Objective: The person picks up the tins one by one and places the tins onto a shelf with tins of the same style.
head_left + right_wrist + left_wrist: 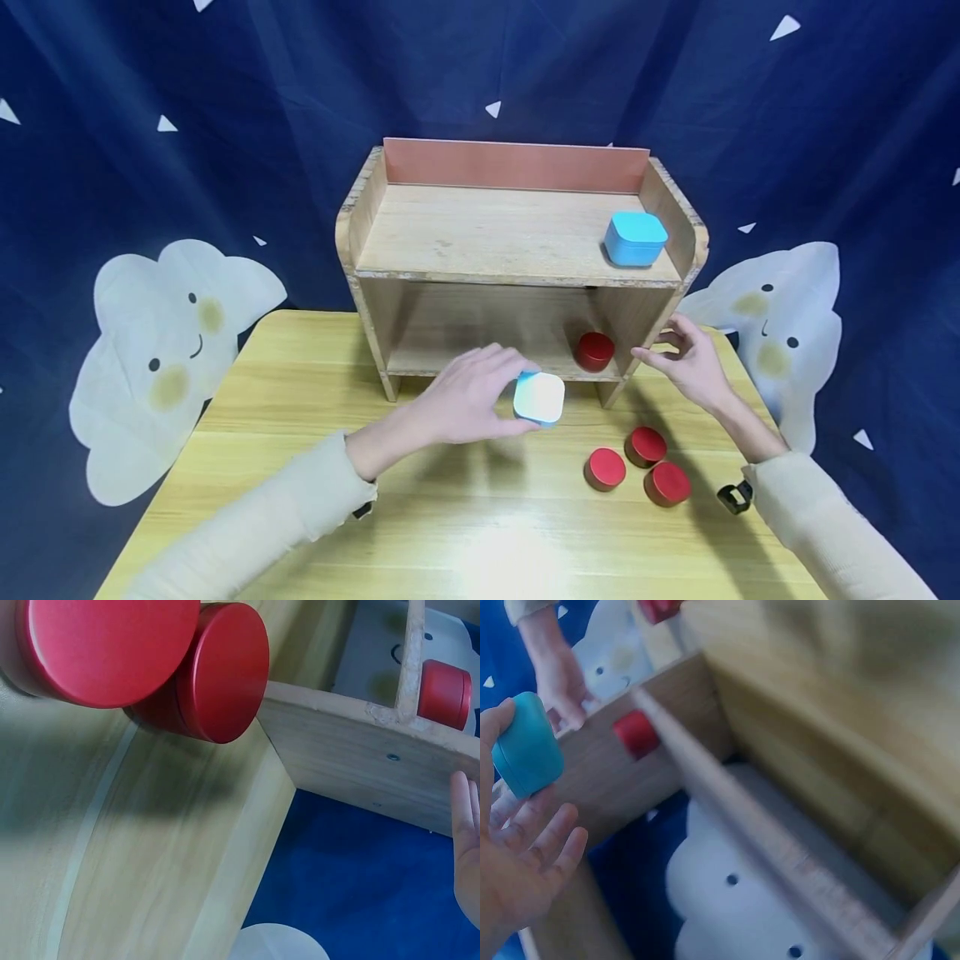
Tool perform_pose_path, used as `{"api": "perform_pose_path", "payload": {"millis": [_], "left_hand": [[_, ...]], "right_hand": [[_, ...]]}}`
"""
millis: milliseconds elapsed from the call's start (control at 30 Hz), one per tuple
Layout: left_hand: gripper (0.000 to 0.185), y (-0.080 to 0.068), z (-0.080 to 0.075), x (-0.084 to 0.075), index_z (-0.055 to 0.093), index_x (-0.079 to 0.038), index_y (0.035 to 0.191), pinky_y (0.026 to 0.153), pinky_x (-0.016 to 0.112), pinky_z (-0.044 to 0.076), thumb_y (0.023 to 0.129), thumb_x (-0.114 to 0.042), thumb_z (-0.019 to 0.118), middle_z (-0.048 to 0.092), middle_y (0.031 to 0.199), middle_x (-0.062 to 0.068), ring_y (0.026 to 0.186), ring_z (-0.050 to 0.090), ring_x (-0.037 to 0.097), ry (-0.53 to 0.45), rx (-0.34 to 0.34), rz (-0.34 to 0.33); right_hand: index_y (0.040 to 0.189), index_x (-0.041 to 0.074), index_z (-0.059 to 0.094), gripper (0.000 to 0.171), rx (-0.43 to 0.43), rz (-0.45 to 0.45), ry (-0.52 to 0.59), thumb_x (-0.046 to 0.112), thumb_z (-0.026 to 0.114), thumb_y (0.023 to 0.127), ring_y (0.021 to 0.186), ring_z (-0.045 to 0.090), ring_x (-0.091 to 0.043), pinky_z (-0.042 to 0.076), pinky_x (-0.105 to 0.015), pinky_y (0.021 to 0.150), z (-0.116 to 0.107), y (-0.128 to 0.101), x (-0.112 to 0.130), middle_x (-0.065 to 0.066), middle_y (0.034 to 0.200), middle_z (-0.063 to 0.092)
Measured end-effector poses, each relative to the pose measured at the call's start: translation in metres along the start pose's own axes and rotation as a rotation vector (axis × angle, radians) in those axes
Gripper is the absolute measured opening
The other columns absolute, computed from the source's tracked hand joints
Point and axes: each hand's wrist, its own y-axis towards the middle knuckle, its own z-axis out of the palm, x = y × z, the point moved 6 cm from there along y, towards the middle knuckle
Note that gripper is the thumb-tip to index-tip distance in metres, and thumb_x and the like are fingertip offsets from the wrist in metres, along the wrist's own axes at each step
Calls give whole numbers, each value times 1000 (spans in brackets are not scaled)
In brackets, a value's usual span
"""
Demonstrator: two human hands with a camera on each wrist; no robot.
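My left hand point(472, 402) pinches a small light-blue box with rounded corners point(538, 398) between thumb and fingers, in front of the shelf's lower level. In the left wrist view that blue box point(529, 746) sits between thumb and fingers, the other fingers spread. My right hand point(690, 365) is at the outside of the wooden shelf's point(495, 233) right side panel, thumb tip at its front edge. The right wrist view shows straight fingers point(463, 806) beside the panel. A matching blue box point(636, 240) stands on the upper level at right; a round red tin point(595, 352) stands below it.
Three more round red tins, one at left point(604, 469), one at the back point(646, 447) and one at right point(667, 484), stand on the wooden table point(300, 367) before the shelf's right end. A dark blue curtain point(300, 125) with cloud shapes hangs behind.
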Motion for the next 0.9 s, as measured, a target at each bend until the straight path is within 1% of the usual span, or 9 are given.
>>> {"api": "perform_pose_path", "payload": {"millis": [67, 200, 333, 567, 700, 833, 900], "left_hand": [[61, 4, -13, -2, 68, -19, 128, 82, 27, 54, 80, -51, 88, 73, 116, -8, 98, 61, 11, 15, -22, 11], [62, 11, -37, -5, 68, -19, 129, 82, 29, 55, 79, -50, 89, 73, 117, -7, 99, 61, 12, 45, -50, 12], [63, 17, -56, -6, 68, -19, 129, 81, 30, 57, 79, -51, 89, 73, 117, -6, 99, 62, 12, 62, -74, 17], [64, 31, -79, -11, 67, -18, 132, 87, 33, 59, 81, -51, 87, 72, 121, -5, 104, 65, 14, 71, -85, 54], [64, 42, -91, -13, 67, -16, 133, 91, 35, 60, 82, -50, 87, 72, 123, -1, 109, 66, 16, 54, -96, 71], [64, 54, -105, -13, 66, -15, 133, 95, 34, 58, 83, -50, 87, 72, 123, -1, 112, 66, 15, 32, -104, 75], [63, 59, -111, -14, 66, -15, 132, 94, 34, 57, 83, -50, 86, 72, 121, -1, 111, 66, 16, 33, -103, 81]], "right_hand": [[139, -1, 59, 58, -11, -4, -12, -18, 73, 86, 98, 72, 5, 61, -13, 80, 0, -1, 0, 15, 119, 68], [135, -3, 62, 54, -35, -12, -9, -19, 73, 85, 96, 73, 4, 61, -13, 79, -1, -3, 1, 16, 117, 70], [132, -3, 63, 51, -47, -15, -12, -19, 74, 85, 95, 74, 4, 61, -13, 79, -1, -3, 4, 16, 115, 72], [130, 0, 65, 51, -66, -13, -5, -20, 74, 84, 93, 74, 5, 61, -12, 78, -2, -4, 5, 18, 113, 73], [130, 2, 66, 51, -70, -15, -11, -20, 74, 84, 93, 74, 5, 61, -12, 77, -2, -5, 4, 18, 112, 73], [130, 1, 66, 50, -69, -15, -22, -19, 74, 84, 93, 74, 5, 61, -12, 77, -2, -4, 4, 18, 111, 73], [129, 0, 65, 50, -70, -16, -25, -19, 74, 84, 93, 74, 5, 61, -12, 77, -3, -4, 4, 18, 111, 73]]}}
